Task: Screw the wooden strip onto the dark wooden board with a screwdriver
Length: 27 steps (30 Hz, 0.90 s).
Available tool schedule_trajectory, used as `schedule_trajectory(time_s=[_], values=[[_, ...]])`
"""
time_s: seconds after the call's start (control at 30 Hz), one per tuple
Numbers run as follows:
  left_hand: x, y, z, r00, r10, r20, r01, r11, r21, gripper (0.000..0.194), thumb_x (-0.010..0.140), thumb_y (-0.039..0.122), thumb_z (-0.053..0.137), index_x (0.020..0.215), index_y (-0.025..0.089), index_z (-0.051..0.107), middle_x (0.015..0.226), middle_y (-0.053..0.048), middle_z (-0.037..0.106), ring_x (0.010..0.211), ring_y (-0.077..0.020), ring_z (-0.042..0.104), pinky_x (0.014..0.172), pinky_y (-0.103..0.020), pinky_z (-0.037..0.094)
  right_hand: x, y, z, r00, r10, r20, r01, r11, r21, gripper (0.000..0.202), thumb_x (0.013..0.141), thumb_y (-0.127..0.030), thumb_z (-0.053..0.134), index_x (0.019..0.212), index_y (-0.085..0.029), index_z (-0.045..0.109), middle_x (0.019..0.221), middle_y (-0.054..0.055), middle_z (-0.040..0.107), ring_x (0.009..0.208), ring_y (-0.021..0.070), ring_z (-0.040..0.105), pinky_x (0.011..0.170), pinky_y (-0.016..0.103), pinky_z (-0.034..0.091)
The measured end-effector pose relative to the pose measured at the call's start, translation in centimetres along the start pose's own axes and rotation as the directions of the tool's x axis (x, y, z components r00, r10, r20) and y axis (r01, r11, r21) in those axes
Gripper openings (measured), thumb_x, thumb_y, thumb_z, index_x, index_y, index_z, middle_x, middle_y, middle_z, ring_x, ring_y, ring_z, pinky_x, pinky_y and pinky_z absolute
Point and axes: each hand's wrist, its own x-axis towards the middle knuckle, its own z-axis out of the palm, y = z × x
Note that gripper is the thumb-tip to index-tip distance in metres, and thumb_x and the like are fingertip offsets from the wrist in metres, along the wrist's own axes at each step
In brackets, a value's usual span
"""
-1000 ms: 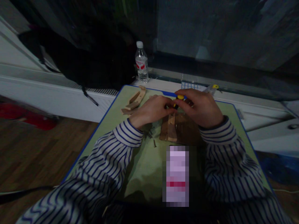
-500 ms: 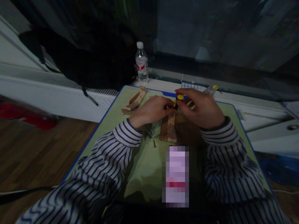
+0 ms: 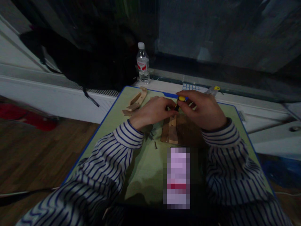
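A short yellow-and-black screwdriver (image 3: 182,98) stands tilted above a pale wooden piece (image 3: 173,133), which lies on a brown board (image 3: 166,133). My right hand (image 3: 203,108) grips its yellow handle between thumb and fingers. My left hand (image 3: 156,110) is closed near the lower end of the tool, over the far end of the wooden piece; what its fingertips pinch is hidden. Several screws (image 3: 155,145) lie on the green tabletop (image 3: 141,166) just below my left wrist.
More cut wooden pieces (image 3: 137,102) lie at the table's back left. A water bottle (image 3: 143,64) stands on the sill behind, beside a black bag (image 3: 94,69). Behind my right hand is a yellow-tipped clear item (image 3: 215,89). A pixelated pink rectangle (image 3: 178,172) covers the near area.
The yellow handle has turned and tilted slightly in my right hand. Both hands stay in nearly the same place.
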Motion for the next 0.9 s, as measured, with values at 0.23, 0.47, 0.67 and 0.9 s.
schedule_trajectory(time_s=[0.23, 0.47, 0.67, 0.9], values=[[0.06, -0.06, 0.00, 1.000, -0.019, -0.005, 0.019, 1.000, -0.013, 0.029, 0.087, 0.037, 0.055, 0.104, 0.020, 0.069, 0.096, -0.005, 0.072, 0.087, -0.0193, 0.064, 0.074, -0.027, 0.046, 0.07, 0.03, 0.04, 1.000, 0.021, 0.001, -0.021, 1.000, -0.015, 0.026, 0.086, -0.029, 0.056, 0.109, -0.017, 0.064, 0.101, 0.008, 0.071, 0.068, 0.0169, 0.066, 0.065, 0.032, 0.052], [0.04, -0.14, 0.05, 1.000, -0.009, -0.019, 0.010, 1.000, 0.007, 0.030, 0.087, 0.041, 0.054, 0.104, 0.022, 0.069, 0.094, -0.003, 0.072, 0.086, -0.0196, 0.064, 0.072, -0.027, 0.045, 0.08, 0.01, 0.04, 1.000, 0.019, -0.012, -0.020, 0.999, -0.027, 0.026, 0.086, -0.031, 0.058, 0.105, -0.015, 0.065, 0.096, 0.008, 0.070, 0.068, 0.0171, 0.065, 0.065, 0.031, 0.050], [0.02, -0.06, 0.09, 1.000, -0.005, -0.025, 0.006, 0.999, 0.033, 0.028, 0.088, 0.038, 0.053, 0.103, 0.021, 0.070, 0.093, -0.004, 0.072, 0.085, -0.0196, 0.065, 0.072, -0.027, 0.044, 0.13, -0.04, 0.03, 1.000, 0.031, -0.002, -0.031, 0.999, -0.029, 0.026, 0.086, -0.032, 0.058, 0.105, -0.016, 0.065, 0.096, 0.008, 0.070, 0.066, 0.0169, 0.064, 0.065, 0.032, 0.050], [0.07, -0.05, 0.06, 1.000, 0.019, -0.025, -0.017, 0.998, 0.066, 0.028, 0.089, 0.036, 0.051, 0.101, 0.020, 0.071, 0.090, -0.005, 0.073, 0.082, -0.0198, 0.065, 0.068, -0.028, 0.042, -0.02, -0.13, 0.14, 0.999, 0.024, -0.028, -0.023, 0.999, 0.026, 0.032, 0.081, -0.023, 0.059, 0.113, -0.017, 0.062, 0.104, 0.008, 0.070, 0.070, 0.0166, 0.067, 0.070, 0.032, 0.053]])
